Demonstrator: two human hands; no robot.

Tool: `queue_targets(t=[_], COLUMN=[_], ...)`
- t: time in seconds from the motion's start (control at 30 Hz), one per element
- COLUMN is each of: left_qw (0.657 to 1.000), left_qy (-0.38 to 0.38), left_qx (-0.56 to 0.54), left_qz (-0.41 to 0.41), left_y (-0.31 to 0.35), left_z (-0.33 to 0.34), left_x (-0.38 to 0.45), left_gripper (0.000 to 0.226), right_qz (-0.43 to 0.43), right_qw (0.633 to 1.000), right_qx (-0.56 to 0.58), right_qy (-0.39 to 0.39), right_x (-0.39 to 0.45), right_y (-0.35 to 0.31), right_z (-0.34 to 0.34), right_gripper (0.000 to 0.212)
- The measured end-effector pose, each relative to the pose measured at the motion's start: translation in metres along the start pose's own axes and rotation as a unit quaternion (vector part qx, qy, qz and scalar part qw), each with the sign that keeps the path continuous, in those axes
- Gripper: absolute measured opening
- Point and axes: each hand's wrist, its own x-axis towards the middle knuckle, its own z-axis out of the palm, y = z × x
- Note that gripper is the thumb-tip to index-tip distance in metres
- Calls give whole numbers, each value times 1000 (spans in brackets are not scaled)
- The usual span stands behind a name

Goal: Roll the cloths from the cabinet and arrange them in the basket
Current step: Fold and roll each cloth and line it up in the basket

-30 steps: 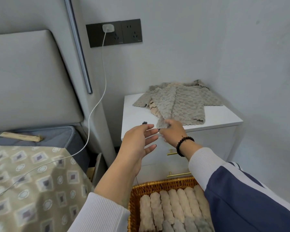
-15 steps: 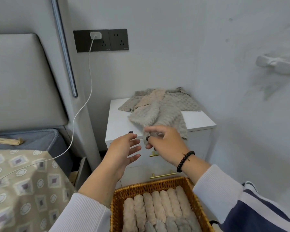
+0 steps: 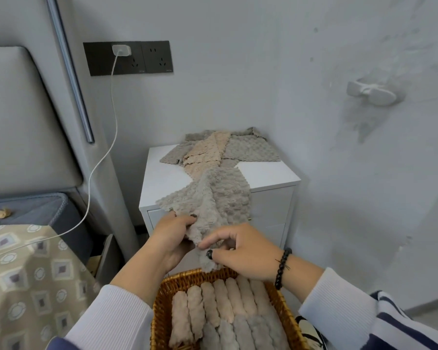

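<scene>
A grey fluffy cloth [image 3: 220, 195] hangs off the front edge of the white cabinet [image 3: 162, 178], drawn toward me. My left hand [image 3: 170, 238] grips its left edge from below. My right hand [image 3: 240, 251] pinches its lower end between thumb and fingers, just above the wicker basket [image 3: 162, 296]. A beige cloth [image 3: 205, 155] and more grey cloths [image 3: 250, 150] lie spread on the cabinet top behind. Several beige and grey rolled cloths [image 3: 220, 311] fill the basket in rows.
A bed with a patterned cover [image 3: 28, 279] and a grey headboard [image 3: 18, 122] stands at the left. A white charger cable [image 3: 104, 152] hangs from the wall socket [image 3: 128, 58] down across the bed. A white hook [image 3: 369, 93] sticks out of the right wall.
The grey cloth has been pulled forward off the pile and over the cabinet's front edge. My left hand, open before, now grips it; my right hand has come nearer with its end.
</scene>
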Motion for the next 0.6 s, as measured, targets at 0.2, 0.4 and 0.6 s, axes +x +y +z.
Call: queue_targets(t=[0.2, 0.4, 0.6], left_qw=[966, 930, 917], left_qy=[-77, -244, -285], left_qx=[191, 197, 225], left_qz=[154, 192, 166], left_y=[1, 6, 14], left_z=[-3, -9, -29], left_x=[-4, -23, -32], left_gripper=[44, 51, 42], right_qz=[31, 27, -50], right_qw=[993, 973, 996], right_qx=[33, 32, 25], right_qy=[110, 225, 66], right_x=[13, 37, 41], right_y=[5, 12, -3], right_z=[-33, -47, -25], right_gripper=[25, 19, 60])
